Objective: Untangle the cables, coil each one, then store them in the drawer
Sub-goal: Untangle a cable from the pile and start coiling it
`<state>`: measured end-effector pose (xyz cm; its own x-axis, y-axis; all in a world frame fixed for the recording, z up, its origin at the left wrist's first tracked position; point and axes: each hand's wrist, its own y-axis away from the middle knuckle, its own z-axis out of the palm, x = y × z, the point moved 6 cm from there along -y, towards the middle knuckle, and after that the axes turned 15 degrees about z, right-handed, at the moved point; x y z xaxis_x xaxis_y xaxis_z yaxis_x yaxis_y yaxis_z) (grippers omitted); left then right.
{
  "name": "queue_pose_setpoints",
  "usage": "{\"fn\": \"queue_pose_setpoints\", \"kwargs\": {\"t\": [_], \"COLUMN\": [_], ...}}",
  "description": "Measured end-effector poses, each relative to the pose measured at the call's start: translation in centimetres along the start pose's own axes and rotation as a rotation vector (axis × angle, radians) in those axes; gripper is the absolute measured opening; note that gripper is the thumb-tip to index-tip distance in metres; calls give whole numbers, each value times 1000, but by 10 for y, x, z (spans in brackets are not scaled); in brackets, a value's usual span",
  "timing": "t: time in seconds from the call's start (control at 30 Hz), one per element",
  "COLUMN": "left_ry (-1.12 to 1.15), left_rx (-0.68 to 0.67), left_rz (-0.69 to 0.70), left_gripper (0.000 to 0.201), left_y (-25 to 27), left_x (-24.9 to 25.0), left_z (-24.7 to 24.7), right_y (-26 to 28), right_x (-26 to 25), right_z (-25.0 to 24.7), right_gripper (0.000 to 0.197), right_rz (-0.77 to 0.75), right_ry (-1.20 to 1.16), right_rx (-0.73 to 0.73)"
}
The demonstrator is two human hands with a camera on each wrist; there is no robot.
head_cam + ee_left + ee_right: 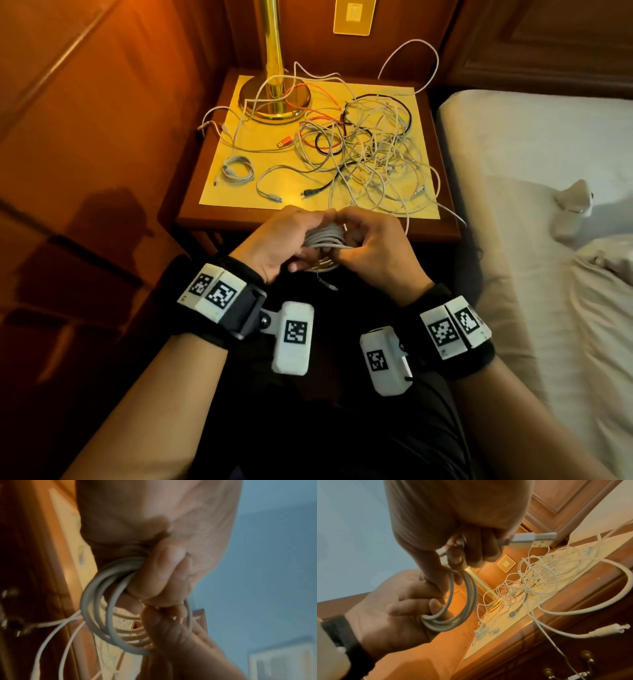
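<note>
A coil of white cable [325,240] hangs between both hands at the nightstand's front edge. My left hand [281,240] grips one side of the coil [96,608] with curled fingers [154,581]. My right hand [370,246] holds the other side, and in the right wrist view its fingers [471,555] also pinch the cable's USB plug [534,538], which sticks out to the right. A small plug [329,286] dangles below the hands. A big tangle of white, black and red cables [359,147] covers the nightstand. The drawer front [570,646] with brass handles is closed.
A small coiled white cable [236,169] lies at the front left of the yellow mat [219,192]. The brass lamp base [274,99] stands at the back left. A bed [531,240] runs along the right, wood panelling along the left.
</note>
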<state>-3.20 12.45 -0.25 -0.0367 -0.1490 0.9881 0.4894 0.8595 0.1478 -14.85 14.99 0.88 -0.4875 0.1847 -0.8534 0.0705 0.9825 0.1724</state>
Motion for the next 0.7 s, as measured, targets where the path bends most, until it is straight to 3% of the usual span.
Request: {"fn": "queue_pose_setpoints", "kwargs": {"t": [0.1, 0.23, 0.3, 0.4, 0.47, 0.53, 0.6, 0.7], "left_ry": [92, 24, -68, -353, -361, -335, -563, -813], "left_rx": [-33, 105, 110, 133, 132, 61, -7, 13], "left_rz": [-8, -7, 29, 164, 281, 360, 430, 526], "left_gripper": [38, 34, 34, 25, 18, 30, 44, 45], "left_y": [-4, -12, -16, -20, -18, -17, -18, -19], "left_x": [-2, -6, -5, 1, 10, 14, 18, 25], "left_z": [3, -7, -10, -17, -16, -13, -14, -21], "right_y": [-7, -15, -17, -20, -22, -24, -27, -30], "right_x": [-1, 6, 9, 10, 8, 6, 4, 6], "right_z": [-2, -5, -7, -10, -15, -20, -24, -27], "right_gripper": [20, 12, 14, 18, 13, 7, 8, 15], "right_rz": [22, 87, 118, 141, 145, 154, 157, 212], "right_ry": [46, 5, -17, -24, -3, -24, -62, -152], "right_rx": [48, 77, 87, 107, 136, 151, 143, 115]}}
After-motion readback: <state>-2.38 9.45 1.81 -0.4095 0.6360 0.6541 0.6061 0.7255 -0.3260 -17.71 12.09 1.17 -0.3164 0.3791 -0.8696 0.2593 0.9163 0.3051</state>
